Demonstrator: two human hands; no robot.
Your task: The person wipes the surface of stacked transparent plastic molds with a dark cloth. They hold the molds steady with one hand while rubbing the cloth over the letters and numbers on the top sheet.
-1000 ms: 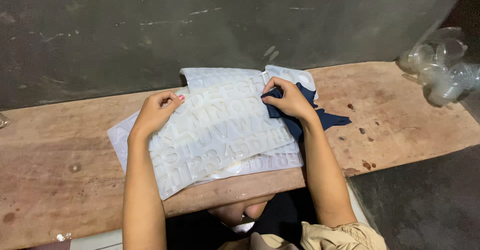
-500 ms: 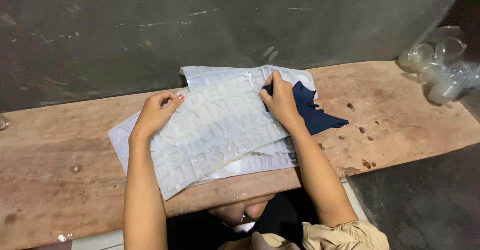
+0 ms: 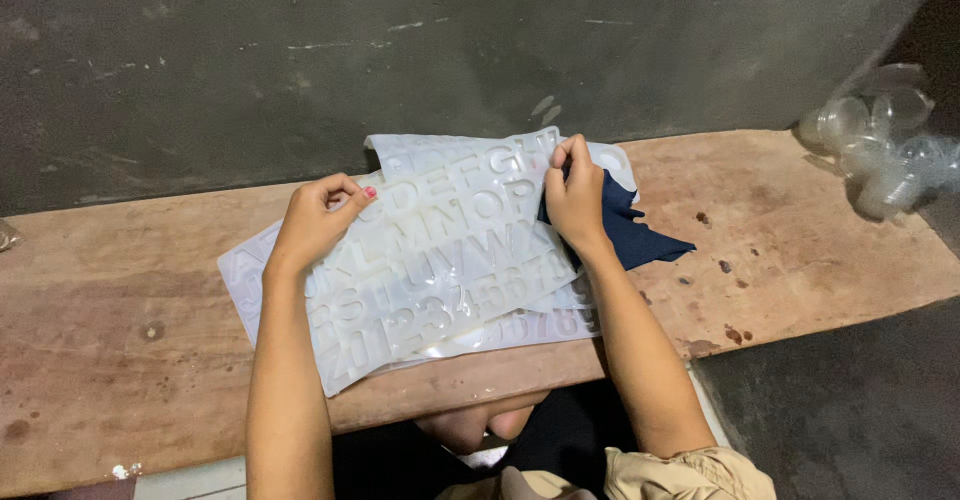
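Note:
A white translucent mould sheet (image 3: 440, 260) with raised letters and digits lies tilted on a wooden board (image 3: 800, 250), on top of a second similar sheet (image 3: 245, 280). My left hand (image 3: 320, 218) pinches the top sheet's upper left edge. My right hand (image 3: 575, 195) presses a dark blue cloth (image 3: 640, 240) against the sheet's upper right part, fingers bunched around the cloth. Most of the cloth trails out to the right of that hand on the board.
A heap of clear plastic cups and lids (image 3: 885, 150) sits at the board's far right end. A dark grey wall (image 3: 480, 50) rises behind the board. My knees (image 3: 480, 425) show below its front edge.
My right hand has slid with the cloth up and to the left along the sheet's upper right edge. My left hand has kept its hold.

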